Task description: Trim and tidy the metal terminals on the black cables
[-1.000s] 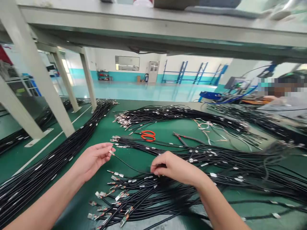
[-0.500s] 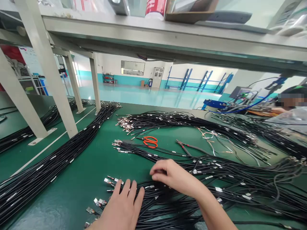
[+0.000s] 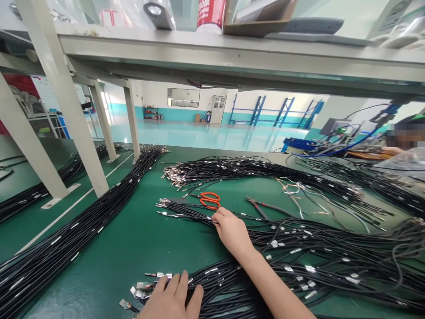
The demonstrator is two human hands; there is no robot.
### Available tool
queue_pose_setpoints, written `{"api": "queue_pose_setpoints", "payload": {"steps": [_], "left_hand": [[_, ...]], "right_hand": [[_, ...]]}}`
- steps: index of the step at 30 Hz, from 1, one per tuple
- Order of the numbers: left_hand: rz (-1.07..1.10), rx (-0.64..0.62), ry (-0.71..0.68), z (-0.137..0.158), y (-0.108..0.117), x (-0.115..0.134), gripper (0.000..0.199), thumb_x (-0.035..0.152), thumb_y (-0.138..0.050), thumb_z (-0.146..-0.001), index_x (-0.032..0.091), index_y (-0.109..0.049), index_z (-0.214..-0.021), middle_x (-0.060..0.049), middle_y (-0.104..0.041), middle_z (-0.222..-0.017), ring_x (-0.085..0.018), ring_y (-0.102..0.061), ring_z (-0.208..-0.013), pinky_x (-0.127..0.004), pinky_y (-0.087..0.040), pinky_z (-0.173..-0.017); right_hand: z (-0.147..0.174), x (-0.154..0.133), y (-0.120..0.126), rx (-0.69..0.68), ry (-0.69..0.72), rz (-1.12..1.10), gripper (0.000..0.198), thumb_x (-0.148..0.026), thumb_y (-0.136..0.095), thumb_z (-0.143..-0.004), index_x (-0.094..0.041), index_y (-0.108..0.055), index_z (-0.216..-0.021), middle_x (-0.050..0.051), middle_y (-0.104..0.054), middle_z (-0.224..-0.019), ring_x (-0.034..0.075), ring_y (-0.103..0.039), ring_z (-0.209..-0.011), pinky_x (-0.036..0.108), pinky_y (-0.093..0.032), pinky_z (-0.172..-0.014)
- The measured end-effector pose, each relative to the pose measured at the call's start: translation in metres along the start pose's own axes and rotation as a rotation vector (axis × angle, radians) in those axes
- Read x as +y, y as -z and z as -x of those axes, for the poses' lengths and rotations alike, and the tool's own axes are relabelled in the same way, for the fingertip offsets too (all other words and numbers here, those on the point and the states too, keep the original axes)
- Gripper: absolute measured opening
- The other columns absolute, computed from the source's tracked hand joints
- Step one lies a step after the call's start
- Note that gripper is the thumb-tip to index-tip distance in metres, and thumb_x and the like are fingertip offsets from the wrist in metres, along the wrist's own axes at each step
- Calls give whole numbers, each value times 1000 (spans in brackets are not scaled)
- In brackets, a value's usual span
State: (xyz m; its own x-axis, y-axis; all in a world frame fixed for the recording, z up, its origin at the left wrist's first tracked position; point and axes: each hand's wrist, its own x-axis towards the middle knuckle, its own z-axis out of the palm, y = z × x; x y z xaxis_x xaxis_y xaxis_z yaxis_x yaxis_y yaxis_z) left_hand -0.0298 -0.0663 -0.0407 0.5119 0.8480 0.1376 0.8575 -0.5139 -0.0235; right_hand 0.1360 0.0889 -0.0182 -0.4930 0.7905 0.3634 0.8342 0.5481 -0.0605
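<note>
My left hand [image 3: 174, 297] lies palm down at the bottom, fingers stretched out over the near bundle of black cables [image 3: 229, 292]. Metal connectors [image 3: 141, 287] at the cable ends stick out beyond its fingers. Farther up, my right hand [image 3: 233, 230] has its fingertips pinched on the middle bundle of black cables [image 3: 189, 212], a little in from its terminal ends. Just beyond that hand sit orange-handled scissors [image 3: 210, 199]. Cutting pliers [image 3: 260, 206] with dark red-and-grey handles lie to their right.
Another cable bundle [image 3: 232, 166] stretches across the back, and a long one [image 3: 109, 212] runs along the left. Stripped wires [image 3: 299, 192] lie at right. A shelf beam [image 3: 239, 57] and its posts [image 3: 76, 110] stand over the green table [image 3: 99, 274]. A person [image 3: 407, 133] is at far right.
My right hand has moved up and away from the near bundle and closed on the middle cables. The left hand stays on the near bundle, slightly lower in view.
</note>
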Motion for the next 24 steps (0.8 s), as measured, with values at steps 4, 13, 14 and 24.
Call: {"api": "queue_pose_setpoints", "payload": {"steps": [4, 13, 14, 24], "left_hand": [[627, -234, 136, -22, 49, -26, 32, 34, -58, -74, 20, -61, -102, -12, -61, -110, -29, -54, -100, -37, -44, -81], [2002, 742, 727, -111, 50, -76, 20, 30, -63, -74, 10, -58, -77, -12, -63, -88, -17, -61, -81, -30, -47, -79], [2023, 806, 712, -117, 51, -76, 16, 27, -62, -75, 12, -58, -79, -10, -63, -86, -15, -61, -79, -29, -47, -78], [1625, 171, 326, -106, 54, -29, 22, 27, -60, -71, 13, -61, -55, 0, -56, -51, -8, -44, -43, -23, -35, -49]], "right_hand": [[2, 3, 4, 50, -14, -44, 18, -6, -44, -77, -19, -56, -73, 1, -58, -80, 13, -56, -65, 20, -39, -52], [9, 12, 17, 192, -5, -291, 17, -9, -36, -76, -20, -48, -70, 4, -53, -75, 14, -50, -61, 24, -42, -58], [9, 13, 18, 166, -1, -317, 17, -10, -36, -76, -20, -48, -69, 4, -53, -74, 14, -49, -60, 24, -42, -57], [13, -3, 67, 134, -251, -941, 20, -33, -49, -79, -17, -59, -78, 0, -57, -68, 13, -48, -61, 23, -38, -58]]}}
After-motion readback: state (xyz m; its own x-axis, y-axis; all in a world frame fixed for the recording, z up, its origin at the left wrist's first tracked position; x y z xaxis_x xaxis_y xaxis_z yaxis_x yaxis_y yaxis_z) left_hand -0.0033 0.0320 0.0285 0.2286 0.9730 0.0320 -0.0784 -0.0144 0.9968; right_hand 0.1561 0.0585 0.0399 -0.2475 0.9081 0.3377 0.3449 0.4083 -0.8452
